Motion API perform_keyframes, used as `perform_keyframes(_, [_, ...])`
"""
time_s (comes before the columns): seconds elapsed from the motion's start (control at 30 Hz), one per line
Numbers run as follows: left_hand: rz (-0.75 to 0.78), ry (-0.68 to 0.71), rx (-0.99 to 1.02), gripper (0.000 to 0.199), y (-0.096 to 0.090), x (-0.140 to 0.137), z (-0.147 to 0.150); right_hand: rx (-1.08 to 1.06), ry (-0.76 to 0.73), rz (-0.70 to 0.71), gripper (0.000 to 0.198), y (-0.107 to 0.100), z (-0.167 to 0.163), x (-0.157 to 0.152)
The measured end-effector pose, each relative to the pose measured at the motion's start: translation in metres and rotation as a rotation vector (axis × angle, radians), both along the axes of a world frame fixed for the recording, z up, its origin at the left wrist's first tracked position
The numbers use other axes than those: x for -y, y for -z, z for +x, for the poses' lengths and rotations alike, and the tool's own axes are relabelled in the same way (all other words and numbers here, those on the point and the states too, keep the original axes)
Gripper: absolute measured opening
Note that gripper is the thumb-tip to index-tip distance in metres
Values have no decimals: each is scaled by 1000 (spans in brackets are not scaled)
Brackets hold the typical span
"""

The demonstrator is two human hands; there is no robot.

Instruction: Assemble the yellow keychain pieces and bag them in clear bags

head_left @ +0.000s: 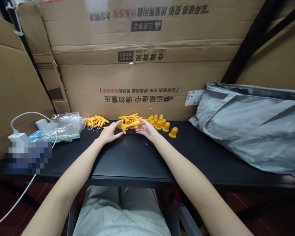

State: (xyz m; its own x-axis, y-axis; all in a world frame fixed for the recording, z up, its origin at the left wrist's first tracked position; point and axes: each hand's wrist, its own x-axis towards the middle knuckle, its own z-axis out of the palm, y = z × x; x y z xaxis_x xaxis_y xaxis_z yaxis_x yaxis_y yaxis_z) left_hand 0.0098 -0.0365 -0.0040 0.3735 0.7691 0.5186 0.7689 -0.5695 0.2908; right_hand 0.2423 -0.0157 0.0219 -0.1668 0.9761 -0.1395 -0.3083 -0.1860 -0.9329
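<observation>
At the left of the desk point(127, 160), a white charger point(19, 141) with a cable stands near clear plastic bags point(67, 126); crumpled and glossy, they show no contents that I can make out. Right of them lie yellow branched pieces point(97, 120) with small metallic strands, too fine to identify.

Next comes the left hand point(109, 132), its thumb and forefinger parted around the left end of a yellow piece point(132, 125); whether the tips press on it, I cannot tell. That piece is between the hands, at the far middle of the desk, just before a yellow pile point(130, 116). The right hand point(148, 129) pinches its right end between thumb and fingers.

A firm right pinch should let the left fingers steer the wider end; lifting it clear of the pile would probably avoid snags.

Farther right stand yellow cup-like pieces point(166, 126), their insides not visible, then a grey bag point(250, 131) whose contents are hidden.
</observation>
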Motion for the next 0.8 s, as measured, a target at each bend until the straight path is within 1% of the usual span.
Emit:
perform_keyframes(0.1, [-18, -26, 35, 65, 0, -1, -2, -18, 215, 123, 20, -1, 11, -9])
perform_keyframes(0.2, [-25, -36, 45, 60, 2, -3, -3, 89, 457, 304, 29, 2, 22, -18])
perform_keyframes(0.27, [-20, -35, 34, 57, 4, -5, -4, 273, 570, 454, 34, 8, 26, -21])
perform_keyframes(0.3, [-16, -35, 28, 56, 4, -5, -4, 389, 602, 539, 36, 13, 28, -22])
perform_keyframes(0.37, [-10, -34, 14, 54, 5, -6, -3, 624, 624, 712, 38, 22, 29, -24])
perform_keyframes(0.43, [-9, -37, 2, 51, 5, -6, -3, 812, 617, 831, 37, 32, 28, -27])
perform_keyframes(0.5, [-9, -38, -5, 50, 5, -6, -3, 967, 611, 871, 36, 39, 27, -30])
perform_keyframes(0.6, [-9, -40, -12, 48, 5, -6, -3, 1156, 615, 842, 38, 45, 29, -36])
perform_keyframes(0.7, [-10, -48, -21, 46, 6, -7, -4, 1267, 599, 785, 40, 49, 32, -40])
perform_keyframes(0.8, [-6, -52, -32, 44, 7, -8, -3, 1338, 502, 752, 41, 52, 34, -43])
